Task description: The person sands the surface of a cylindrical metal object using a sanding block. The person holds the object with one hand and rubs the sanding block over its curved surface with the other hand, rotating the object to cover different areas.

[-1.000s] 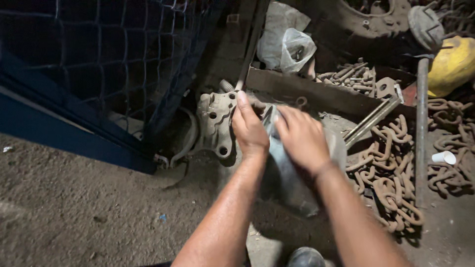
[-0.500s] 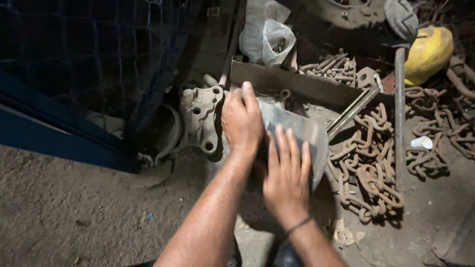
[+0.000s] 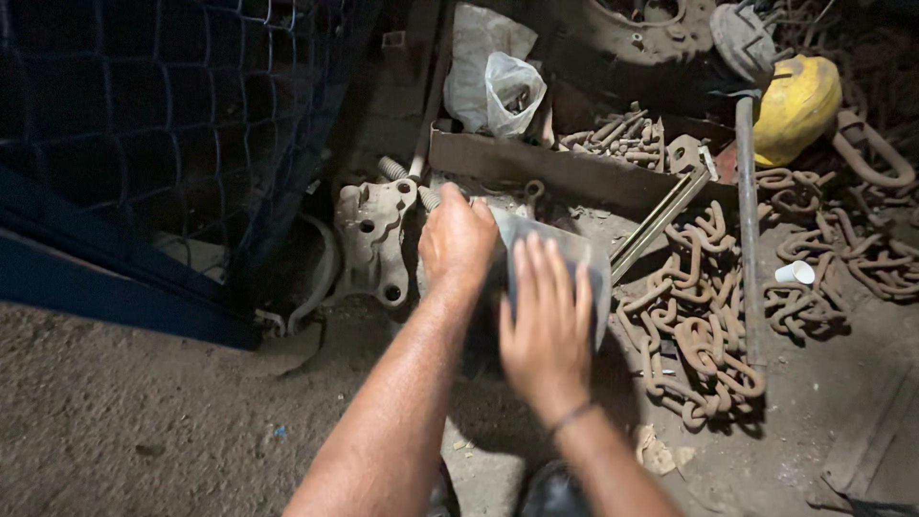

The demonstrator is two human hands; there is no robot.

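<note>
- Left hand (image 3: 458, 239): fingers curled shut over the near left edge of a flat grey metal plate (image 3: 574, 263); knuckles face up, grip looks firm.
- Right hand (image 3: 546, 325): open flat, fingers spread and extended, palm pressed down on the face of the same plate; it grips nothing, it only bears on the surface. Dark band at the wrist.
- Grey metal plate: lies tilted on the ground just in front of the person, between a cast bracket and a heap of chain; its right-hand edge shows past the right fingers, the rest is hidden under both hands.
- Cast metal bracket (image 3: 373, 239): pale, with round holes, on the ground just left of the left hand; whether it touches the plate cannot be told.
- Rusty chain (image 3: 699, 335): heavy links piled just right of the plate, spreading toward the right of the frame.
- Long metal bar (image 3: 747, 239): lies across the chain, running away from the person.
- Shallow metal tray (image 3: 536, 168): behind the hands, holding rusted bolts.
- White plastic bag (image 3: 498, 81): beyond the tray.
- Yellow rounded object (image 3: 796, 105): far right, beside the bar's far end.
- Blue wire-mesh fence (image 3: 144, 124): fills the left side.
- Ground: dusty, bare earth.
</note>
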